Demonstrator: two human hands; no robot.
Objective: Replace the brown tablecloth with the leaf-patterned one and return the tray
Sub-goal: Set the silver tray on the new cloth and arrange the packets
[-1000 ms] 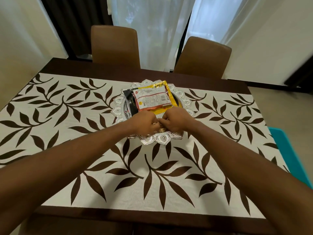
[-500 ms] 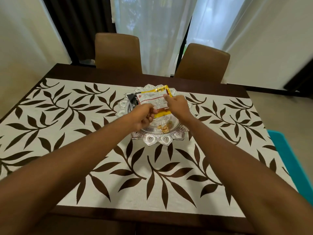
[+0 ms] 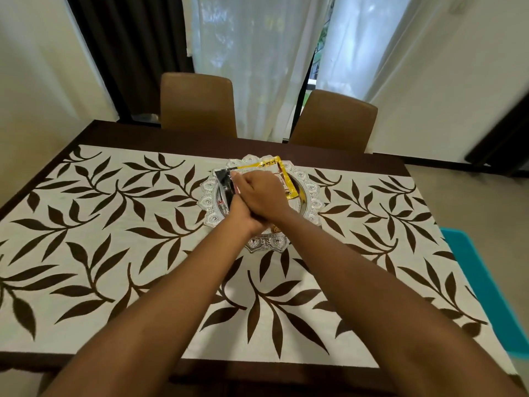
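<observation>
Head view. Both forearms converge at centre. Right hand (image 3: 262, 193) lies across left hand (image 3: 243, 222), its fingers straight, pointing to 11 o'clock, resting on a yellow foil packet (image 3: 283, 174). Left fingers are covered; grip cannot be told. The scalloped silver tray (image 3: 313, 196) sits mid cream leaf-patterned tablecloth (image 3: 114, 224). Bare cloth at 9 and 3 o'clock. Dark wooden table (image 3: 257, 373) edge at 6.

Right hand (image 3: 257, 193): you are crossing it over your left hand (image 3: 243, 220), fingers (image 3: 237, 177) now reaching the packet's (image 3: 282, 171) left edge.
</observation>
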